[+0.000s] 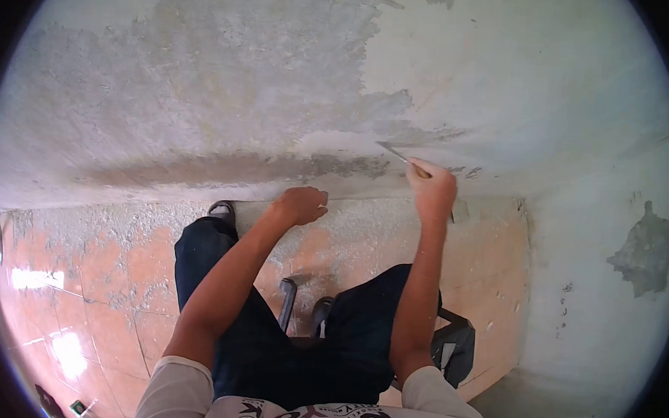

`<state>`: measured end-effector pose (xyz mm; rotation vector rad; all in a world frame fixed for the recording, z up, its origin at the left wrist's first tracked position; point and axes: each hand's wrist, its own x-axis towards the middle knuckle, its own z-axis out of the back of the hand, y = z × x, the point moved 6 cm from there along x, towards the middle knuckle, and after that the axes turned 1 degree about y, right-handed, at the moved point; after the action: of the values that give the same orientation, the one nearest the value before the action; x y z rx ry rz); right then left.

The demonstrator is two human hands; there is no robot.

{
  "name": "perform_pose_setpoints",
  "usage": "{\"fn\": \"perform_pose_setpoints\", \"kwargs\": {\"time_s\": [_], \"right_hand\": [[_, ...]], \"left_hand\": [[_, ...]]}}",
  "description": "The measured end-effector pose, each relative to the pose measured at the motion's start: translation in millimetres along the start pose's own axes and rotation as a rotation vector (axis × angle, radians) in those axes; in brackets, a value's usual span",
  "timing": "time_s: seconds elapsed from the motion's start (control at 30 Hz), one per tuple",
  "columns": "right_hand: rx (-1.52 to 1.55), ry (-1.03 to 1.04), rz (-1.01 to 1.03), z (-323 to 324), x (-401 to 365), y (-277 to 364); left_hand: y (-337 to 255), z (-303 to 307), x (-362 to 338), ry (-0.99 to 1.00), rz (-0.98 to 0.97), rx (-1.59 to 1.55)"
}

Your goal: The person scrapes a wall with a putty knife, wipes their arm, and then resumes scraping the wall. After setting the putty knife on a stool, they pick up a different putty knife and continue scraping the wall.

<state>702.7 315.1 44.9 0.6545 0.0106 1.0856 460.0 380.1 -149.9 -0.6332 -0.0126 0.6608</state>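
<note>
My right hand (pixel 432 190) is closed around the short handle of a scraper (pixel 395 152). Its thin metal blade points up and left, with the tip at the wall (pixel 281 77), by the border of a pale patch and rougher grey plaster. My left hand (pixel 301 206) hangs in front of the foot of the wall, fingers loosely curled in, with nothing visible in them. Paint or coating is gone from a large ragged area (pixel 229 60) of the wall, while a smoother pale layer (pixel 463 64) covers the right part.
Scraped flakes (pixel 120 251) litter the orange tiled floor (pixel 490 270) along the wall. I sit with knees apart; a dark seat or stool part (pixel 456 348) shows by my right leg, and a grey bar (pixel 288 305) between my legs. A side wall (pixel 579 297) stands at right.
</note>
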Motion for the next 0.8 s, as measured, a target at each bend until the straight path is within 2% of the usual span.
{"fn": "perform_pose_setpoints", "kwargs": {"time_s": [0.1,0.2,0.3,0.4,0.5,0.63,0.73,0.8], "right_hand": [[0.135,-0.079,-0.017,52.2,3.9,27.9],[0.056,-0.108,-0.004,45.7,4.9,29.5],[-0.12,-0.024,0.013,-5.2,1.1,14.4],[0.043,-0.106,0.009,12.8,-1.6,14.9],[0.025,-0.148,-0.025,48.2,-2.2,47.4],[0.138,-0.202,-0.088,37.7,-8.8,19.6],[0.071,-0.128,-0.112,49.7,-13.4,22.9],[0.188,-0.108,-0.041,65.7,-10.5,33.3]], "left_hand": [[-2.2,6.8,-4.6,-0.053,0.005,-0.071],[-1.8,12.5,-5.9,-0.045,0.029,-0.022],[-4.8,9.7,-5.0,-0.012,0.048,0.002],[1.9,8.2,-4.9,-0.016,0.0,-0.021],[-1.2,13.6,-4.7,-0.072,0.01,-0.041],[-3.5,12.5,-6.9,-0.017,0.042,-0.023],[-9.0,3.9,-3.4,-0.005,0.01,-0.036],[-5.9,1.8,-5.5,-0.013,0.006,-0.058]]}}
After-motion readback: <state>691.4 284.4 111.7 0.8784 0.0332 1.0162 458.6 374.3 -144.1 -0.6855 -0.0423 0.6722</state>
